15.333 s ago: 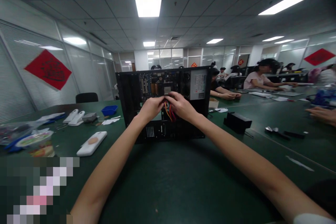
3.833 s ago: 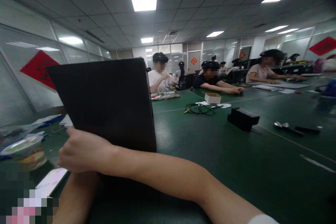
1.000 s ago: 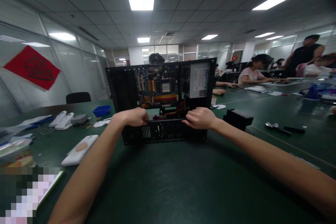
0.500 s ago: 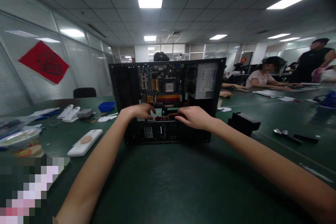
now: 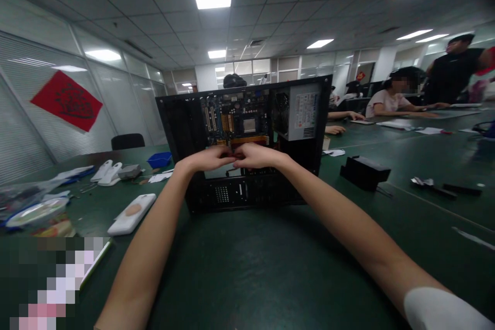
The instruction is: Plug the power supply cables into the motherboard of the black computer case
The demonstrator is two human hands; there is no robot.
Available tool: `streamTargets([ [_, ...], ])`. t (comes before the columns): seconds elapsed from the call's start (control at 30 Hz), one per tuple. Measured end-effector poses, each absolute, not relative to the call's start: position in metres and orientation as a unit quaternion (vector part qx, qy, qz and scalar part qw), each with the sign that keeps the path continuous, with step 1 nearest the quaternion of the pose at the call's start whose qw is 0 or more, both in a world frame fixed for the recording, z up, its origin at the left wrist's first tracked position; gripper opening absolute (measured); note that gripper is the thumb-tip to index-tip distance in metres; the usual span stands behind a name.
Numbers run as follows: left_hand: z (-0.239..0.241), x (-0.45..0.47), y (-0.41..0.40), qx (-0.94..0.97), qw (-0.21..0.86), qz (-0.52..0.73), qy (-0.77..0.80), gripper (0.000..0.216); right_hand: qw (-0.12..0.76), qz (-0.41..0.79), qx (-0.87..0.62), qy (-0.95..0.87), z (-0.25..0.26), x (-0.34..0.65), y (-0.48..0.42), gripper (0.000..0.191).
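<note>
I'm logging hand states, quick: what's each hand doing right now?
Left hand: fingers bent, at the open computer case; grip hidden, cannot tell.
Right hand: fingers bent, fingertips close to the left's; grip also unclear.

The black computer case (image 5: 255,188) stood upright, open-sided, on the green table (image 5: 255,263), its motherboard (image 5: 237,118) exposed, a cable (image 5: 231,171) seemingly just below.

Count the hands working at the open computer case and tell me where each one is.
2. The left hand is by the lower left of the motherboard; the right hand is just to its right, fingertips close together. Some fingertips are hidden.
</note>
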State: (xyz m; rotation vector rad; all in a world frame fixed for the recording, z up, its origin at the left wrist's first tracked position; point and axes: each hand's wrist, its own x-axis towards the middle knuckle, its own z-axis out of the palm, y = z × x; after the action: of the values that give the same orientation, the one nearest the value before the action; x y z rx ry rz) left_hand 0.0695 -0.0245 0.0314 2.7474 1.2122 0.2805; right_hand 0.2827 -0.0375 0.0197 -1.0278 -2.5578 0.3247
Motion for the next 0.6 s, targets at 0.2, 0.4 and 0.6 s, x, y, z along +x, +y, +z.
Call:
streamTargets([
  [0.2,0.051,0.073,-0.06,0.924,0.112,0.174,0.32,0.074,0.247,0.224,-0.335,-0.881,0.052,0.318,-0.064,0.028],
  [0.4,0.055,0.089,-0.09,0.93,0.082,0.229,0.274,0.074,0.296,0.228,-0.324,-0.869,0.073,0.342,-0.101,0.029],
  [0.6,0.067,0.098,-0.118,0.923,0.047,0.293,0.245,0.052,0.267,0.275,-0.29,-0.877,0.071,0.337,-0.121,0.031],
])
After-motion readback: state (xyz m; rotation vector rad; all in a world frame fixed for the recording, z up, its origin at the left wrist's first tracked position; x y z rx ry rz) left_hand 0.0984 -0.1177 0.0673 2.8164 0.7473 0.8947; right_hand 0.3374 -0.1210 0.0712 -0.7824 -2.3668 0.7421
